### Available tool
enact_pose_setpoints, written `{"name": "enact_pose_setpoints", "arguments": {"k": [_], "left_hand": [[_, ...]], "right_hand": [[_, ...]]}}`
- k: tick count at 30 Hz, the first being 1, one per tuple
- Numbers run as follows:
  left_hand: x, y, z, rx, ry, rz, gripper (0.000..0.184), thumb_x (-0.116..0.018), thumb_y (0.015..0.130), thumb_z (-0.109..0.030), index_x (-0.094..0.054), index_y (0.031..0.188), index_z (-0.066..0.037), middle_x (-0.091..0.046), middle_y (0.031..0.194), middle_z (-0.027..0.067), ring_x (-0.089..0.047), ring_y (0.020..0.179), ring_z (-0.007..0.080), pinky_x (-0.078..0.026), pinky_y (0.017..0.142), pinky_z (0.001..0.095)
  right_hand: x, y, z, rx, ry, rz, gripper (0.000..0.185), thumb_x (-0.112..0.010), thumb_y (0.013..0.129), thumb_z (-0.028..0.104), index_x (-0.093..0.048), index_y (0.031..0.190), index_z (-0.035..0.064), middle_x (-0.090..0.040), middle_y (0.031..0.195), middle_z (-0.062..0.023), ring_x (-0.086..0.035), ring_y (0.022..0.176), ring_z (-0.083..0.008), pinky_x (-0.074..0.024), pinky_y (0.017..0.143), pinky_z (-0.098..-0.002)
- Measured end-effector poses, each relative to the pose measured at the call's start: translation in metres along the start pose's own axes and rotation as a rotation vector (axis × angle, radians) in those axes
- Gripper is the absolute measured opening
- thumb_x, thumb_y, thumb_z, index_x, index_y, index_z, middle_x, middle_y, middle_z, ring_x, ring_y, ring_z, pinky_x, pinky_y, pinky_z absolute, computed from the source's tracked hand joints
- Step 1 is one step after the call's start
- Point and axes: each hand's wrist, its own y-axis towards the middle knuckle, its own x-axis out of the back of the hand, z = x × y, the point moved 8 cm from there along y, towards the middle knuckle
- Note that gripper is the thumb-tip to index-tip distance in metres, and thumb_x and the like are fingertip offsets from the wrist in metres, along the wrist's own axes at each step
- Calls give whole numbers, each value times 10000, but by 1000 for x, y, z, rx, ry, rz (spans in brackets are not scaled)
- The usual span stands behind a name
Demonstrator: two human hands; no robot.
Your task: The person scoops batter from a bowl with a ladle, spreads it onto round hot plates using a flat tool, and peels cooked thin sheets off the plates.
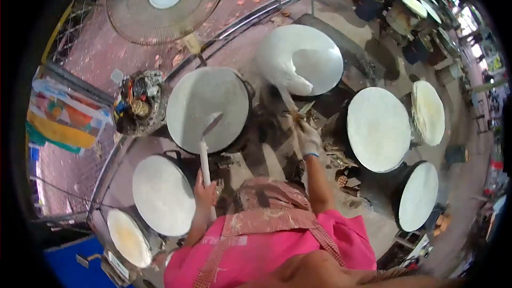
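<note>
My left hand [205,189] is closed around the pale handle of a long spatula [204,152]. Its dark blade lies over a wide round pan [178,96] with a whitish-grey surface. To the right, my right hand [308,137], in a whitish glove with a blue band at the wrist, is closed on a light-coloured stick-like tool [286,98]. The tool's far end meets the lower edge of another round pan [322,66]. Thick white paste [280,56] covers the left part of that pan, and smooth grey surface shows at its right. The tool's tip is hard to make out.
More round white-topped pans [378,128] stand at the right, with others [162,194] at the lower left. A large fan [165,0] stands beyond a metal rail. A cluttered bucket [140,104] sits beside the left pan. Several pots [405,13] line the far right.
</note>
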Motion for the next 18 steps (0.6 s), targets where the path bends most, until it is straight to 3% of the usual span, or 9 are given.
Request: {"name": "enact_pose_setpoints", "arguments": {"k": [2, 5, 7, 10, 12, 14, 18], "left_hand": [[3, -10, 2, 32, 18, 24, 669, -483, 813, 9, -199, 1398, -151, -405, 574, 6, -366, 355, 82, -318, 298, 234], [2, -20, 8, 36, -87, 75, 644, -474, 819, -4, -211, 1389, -150, -383, 572, -2, -363, 375, 78, -307, 306, 225], [-3, -28, 6, 50, -127, 69, 611, -467, 820, -3, -242, 1369, -146, -368, 570, -8, -355, 395, 72, -304, 322, 216], [-12, -35, -1, 55, -189, 96, 595, -452, 824, 8, -249, 1360, -151, -365, 553, -5, -365, 393, 77, -296, 319, 221], [-14, -41, -10, -11, -178, 81, 611, -459, 814, 18, -242, 1360, -149, -361, 534, -3, -366, 381, 83, -292, 307, 227], [-13, -39, 5, 19, -270, 127, 661, -464, 812, 3, -169, 1374, -180, -347, 523, 2, -369, 371, 92, -301, 294, 236], [-33, -35, 17, 140, -461, 175, 613, -470, 814, -16, -205, 1336, -197, -319, 527, 5, -357, 362, 99, -307, 287, 237]], "right_hand": [[-3, 8, -87, -50, -266, 36, 346, -536, 831, 344, -613, 1055, 92, -632, 949, -148, -608, 868, -271, -455, 723, -363], [42, -8, -47, -251, 44, -52, 356, -540, 822, 350, -618, 1069, 106, -635, 966, -136, -611, 884, -253, -456, 748, -347], [-33, 42, -95, -55, 142, -200, 374, -562, 797, 364, -623, 1077, 125, -637, 994, -114, -604, 913, -257, -452, 800, -321], [-34, 29, -23, 7, -130, 37, 384, -577, 786, 377, -622, 1088, 145, -632, 1018, -107, -599, 931, -266, -449, 822, -317], [-10, 31, -69, -55, -12, 63, 389, -583, 783, 400, -612, 1109, 191, -625, 1036, -105, -597, 943, -272, -460, 815, -344], [29, 47, -94, -14, -157, 69, 319, -542, 816, 319, -644, 1027, 102, -646, 936, -130, -627, 840, -269, -478, 739, -360], [54, 59, -34, -108, 217, -149, 312, -533, 803, 320, -650, 954, 72, -645, 907, -147, -624, 795, -303, -483, 697, -395]]}}
